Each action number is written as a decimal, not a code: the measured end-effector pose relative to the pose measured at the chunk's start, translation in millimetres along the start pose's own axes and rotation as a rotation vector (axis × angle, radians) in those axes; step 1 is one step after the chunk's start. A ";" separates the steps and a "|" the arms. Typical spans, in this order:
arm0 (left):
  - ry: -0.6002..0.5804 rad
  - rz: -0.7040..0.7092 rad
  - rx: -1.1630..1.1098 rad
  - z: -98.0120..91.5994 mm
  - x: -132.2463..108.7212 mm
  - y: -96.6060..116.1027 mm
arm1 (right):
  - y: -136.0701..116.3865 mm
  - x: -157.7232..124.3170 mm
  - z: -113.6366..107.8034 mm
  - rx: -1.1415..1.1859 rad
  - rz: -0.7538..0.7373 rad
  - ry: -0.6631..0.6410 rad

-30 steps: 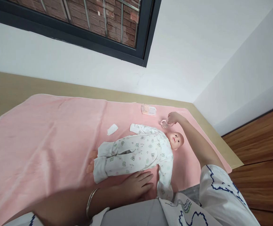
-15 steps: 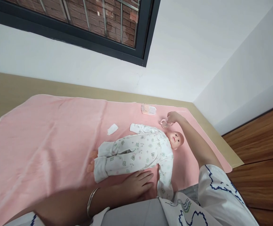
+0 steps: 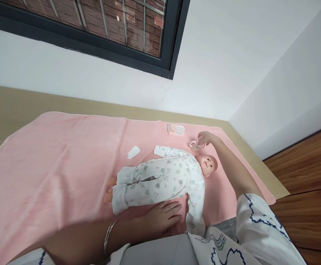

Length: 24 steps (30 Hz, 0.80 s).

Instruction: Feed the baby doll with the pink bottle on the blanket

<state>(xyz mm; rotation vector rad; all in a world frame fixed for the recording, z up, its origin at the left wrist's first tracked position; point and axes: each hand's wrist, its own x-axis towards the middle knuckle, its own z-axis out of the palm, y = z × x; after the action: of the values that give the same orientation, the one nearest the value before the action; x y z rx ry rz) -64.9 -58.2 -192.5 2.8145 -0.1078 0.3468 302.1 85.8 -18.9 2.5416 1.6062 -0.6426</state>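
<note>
A baby doll (image 3: 163, 180) in a white patterned sleepsuit lies on its back on the pink blanket (image 3: 74, 158), its head towards the right. My right hand (image 3: 205, 137), beyond the doll's head, has its fingers closed on a small clear baby bottle (image 3: 196, 145) with pink handles. Part of the bottle is hidden by those fingers. Flat on the blanket, my left hand (image 3: 163, 217) rests with fingers apart beside the doll's near leg and holds nothing.
A folded white cloth or tissue (image 3: 133, 152) lies beyond the doll's legs. Near the blanket's far edge is a small clear packet (image 3: 176, 129). White walls and a dark window frame (image 3: 166, 62) stand behind; wooden panels (image 3: 309, 169) are at right.
The whole view has shifted slightly. Both hands, the doll and the bottle keep nearly the same places relative to one another.
</note>
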 end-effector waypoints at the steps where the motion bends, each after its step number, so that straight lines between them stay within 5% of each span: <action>1: -0.008 0.000 0.000 0.0 -0.2 0.0 | 1.0 -0.9 -2.9 0.007 -0.002 -0.007; 6: 0.008 0.001 0.031 -5.3 -0.6 2.1 | 13.6 -8.6 -29.4 0.045 -0.027 0.079; 11: 0.009 0.021 -0.008 -4.9 -0.8 0.1 | 51.0 -5.0 -42.6 0.217 0.102 0.375; 13: 0.002 0.015 -0.020 -0.4 -1.3 -1.9 | 68.3 1.1 -29.0 0.137 0.211 0.386; 19: 0.011 0.014 -0.023 14.7 -2.3 -5.7 | 93.8 6.0 52.2 0.106 0.227 0.064; 24: -0.022 -0.030 -0.066 18.2 -0.8 -5.9 | 108.3 -7.0 77.6 0.242 0.180 0.137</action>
<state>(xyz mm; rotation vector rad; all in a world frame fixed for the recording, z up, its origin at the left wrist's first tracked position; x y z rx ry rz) -60.9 -58.2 -211.3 2.7526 -0.0800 0.2998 370.4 9.6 -104.6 2.9212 1.3874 -0.6957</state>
